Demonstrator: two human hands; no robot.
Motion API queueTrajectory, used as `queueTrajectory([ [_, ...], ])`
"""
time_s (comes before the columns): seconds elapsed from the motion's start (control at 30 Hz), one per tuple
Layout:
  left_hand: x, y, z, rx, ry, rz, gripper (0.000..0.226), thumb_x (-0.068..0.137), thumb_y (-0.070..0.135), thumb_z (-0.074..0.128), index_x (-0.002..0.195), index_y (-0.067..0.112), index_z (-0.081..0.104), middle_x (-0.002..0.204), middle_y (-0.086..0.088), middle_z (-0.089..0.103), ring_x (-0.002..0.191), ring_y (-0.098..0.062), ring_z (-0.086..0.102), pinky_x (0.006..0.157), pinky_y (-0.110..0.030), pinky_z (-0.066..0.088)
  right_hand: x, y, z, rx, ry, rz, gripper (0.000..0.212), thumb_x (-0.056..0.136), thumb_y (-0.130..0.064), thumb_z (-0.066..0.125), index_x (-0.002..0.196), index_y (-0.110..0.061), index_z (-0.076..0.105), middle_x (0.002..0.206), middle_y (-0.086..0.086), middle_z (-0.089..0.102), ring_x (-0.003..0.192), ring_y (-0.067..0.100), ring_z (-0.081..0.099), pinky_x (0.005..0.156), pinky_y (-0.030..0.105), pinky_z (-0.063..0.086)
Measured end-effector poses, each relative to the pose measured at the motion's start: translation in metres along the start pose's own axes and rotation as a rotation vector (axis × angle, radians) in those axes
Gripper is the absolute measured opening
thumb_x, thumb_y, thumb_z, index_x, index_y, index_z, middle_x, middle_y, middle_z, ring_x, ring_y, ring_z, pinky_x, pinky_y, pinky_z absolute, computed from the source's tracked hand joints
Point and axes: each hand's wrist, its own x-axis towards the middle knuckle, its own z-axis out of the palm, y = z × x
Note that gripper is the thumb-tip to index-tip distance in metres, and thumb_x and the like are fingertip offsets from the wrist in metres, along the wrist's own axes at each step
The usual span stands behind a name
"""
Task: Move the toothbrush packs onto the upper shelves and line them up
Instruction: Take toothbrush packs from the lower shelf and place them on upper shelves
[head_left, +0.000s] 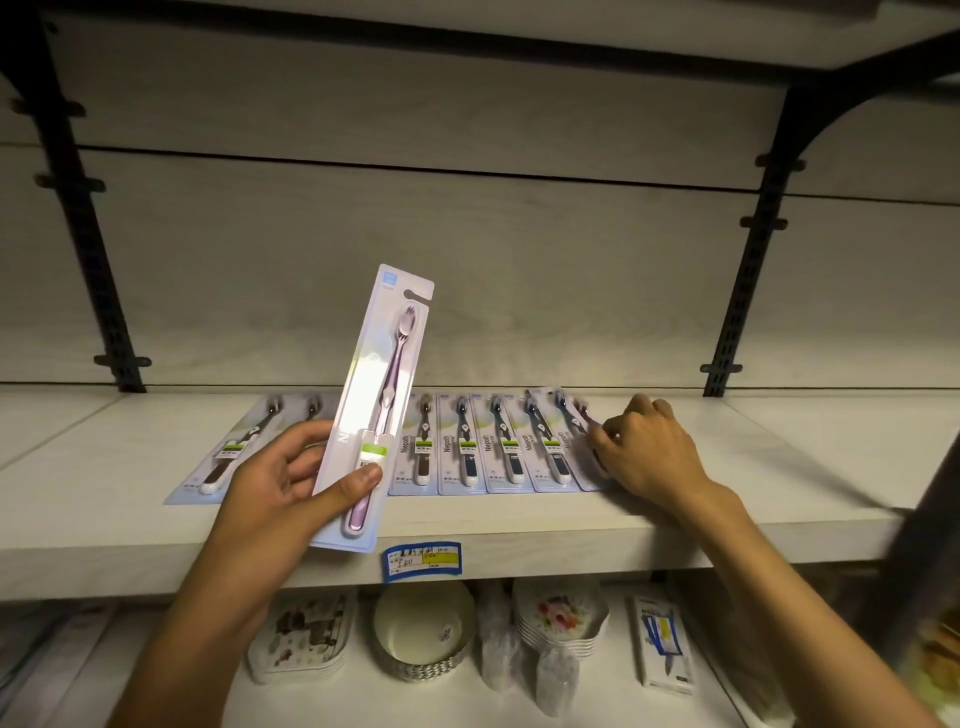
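Forearms are seen nearest the camera, reaching up from below toward a pale wooden shelf (779, 467). By the left hand (275, 488) a pack holding a pink toothbrush (371, 410) is pinched, thumb on its front near the lower end and fingers spread behind; the pack is held tilted, raised above the shelf and in front of the row of packs (483, 447) that lies flat there. The right hand (644, 447) is laid on the right end of that row, fingers curled over the edge of the last pack (584, 441), which overlaps its neighbour and sits askew.

Several risks may be judged from this arrangement. The raised pack is gripped only near its bottom, so its long upper part may swing or slip if the pinch is loosened. Part of the row is hidden behind it, so the gap intended for it cannot be confirmed. If the pack is lowered carelessly, packs already lined up may be nudged out of order. A push by the right hand on the overlapping end pack may shift its neighbours. Packs lying close to the front edge, above the price label (422, 562), could be swept off onto the dishes (426, 631) on the lower shelf.
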Motion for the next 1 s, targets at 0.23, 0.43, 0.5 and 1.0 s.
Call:
queueTrajectory([
  [0.23, 0.002, 0.005, 0.013, 0.016, -0.045, -0.006, 0.042, 0.073, 0.017, 0.076, 0.111, 0.026, 0.063, 0.097, 0.014, 0.076, 0.089, -0.008, 0.073, 0.063, -0.019, 0.058, 0.003, 0.023, -0.003, 0.049, 0.043, 0.018, 0.021, 0.092, -0.017, 0.064, 0.109, -0.015, 0.077, 0.102, 0.011, 0.067, 0.095, 0.026, 0.056, 0.070, 0.030, 0.032],
  [0.43, 0.014, 0.018, 0.052, 0.003, -0.118, -0.037, 0.036, 0.078, 0.010, 0.078, 0.110, 0.019, 0.065, 0.097, 0.006, 0.077, 0.086, -0.013, 0.075, 0.070, -0.025, 0.060, 0.010, 0.033, 0.002, 0.113, 0.067, -0.006, 0.026, 0.095, -0.038, 0.064, 0.110, -0.020, 0.076, 0.107, 0.009, 0.065, 0.091, 0.025, 0.058, 0.076, 0.032, 0.045],
  [0.5, 0.020, 0.021, 0.070, -0.021, -0.148, -0.060, 0.033, 0.080, 0.007, 0.078, 0.109, 0.017, 0.065, 0.097, 0.004, 0.078, 0.086, -0.015, 0.075, 0.076, -0.030, 0.061, 0.006, 0.025, -0.012, 0.298, 0.170, -0.014, 0.026, 0.097, -0.038, 0.062, 0.106, -0.018, 0.076, 0.103, 0.007, 0.070, 0.091, 0.025, 0.063, 0.072, 0.031, 0.045],
  [1.0, 0.077, 0.022, 0.162, 0.423, -0.302, 0.123, 0.052, 0.086, 0.048, 0.071, 0.129, 0.020, 0.060, 0.110, 0.003, 0.073, 0.095, -0.014, 0.069, 0.083, -0.032, 0.057, 0.019, 0.005, -0.086, 1.235, -0.165, 0.183, 0.019, 0.089, -0.011, 0.072, 0.103, 0.000, 0.064, 0.081, 0.009, 0.069, 0.071, 0.020, 0.065, 0.065, 0.028, 0.057],
])
